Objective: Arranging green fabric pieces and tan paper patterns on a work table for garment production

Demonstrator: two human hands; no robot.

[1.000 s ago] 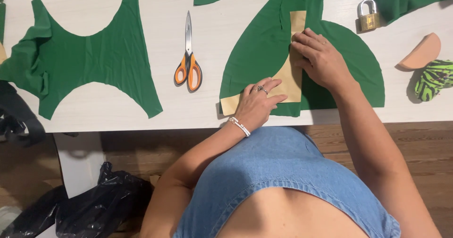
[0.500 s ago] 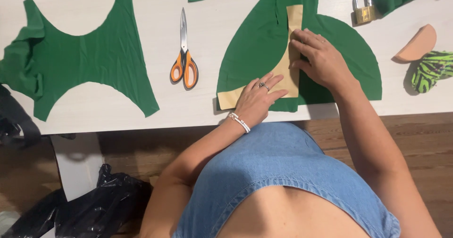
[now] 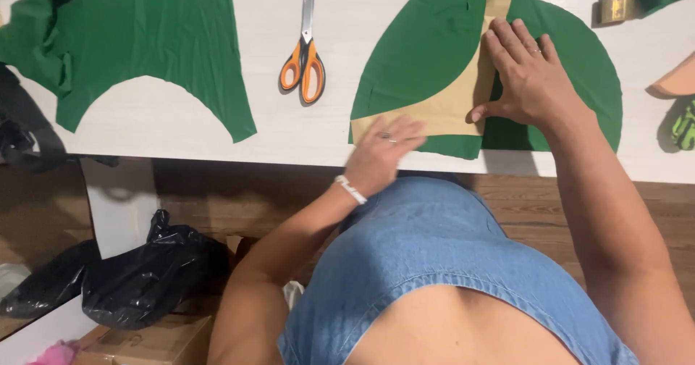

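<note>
Both hands lie flat and open on a tan paper pattern [image 3: 449,104] laid over green fabric [image 3: 420,61] at the table's near edge: left hand [image 3: 380,151] on its near left corner, right hand [image 3: 525,75] hiding its right side. The picture's far edge cuts off the scissors [image 3: 305,53] and padlock [image 3: 615,3].

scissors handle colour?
Orange with grey inner loops, on the scissors; head view shows it clearly, lying on the table left of both hands.
</note>
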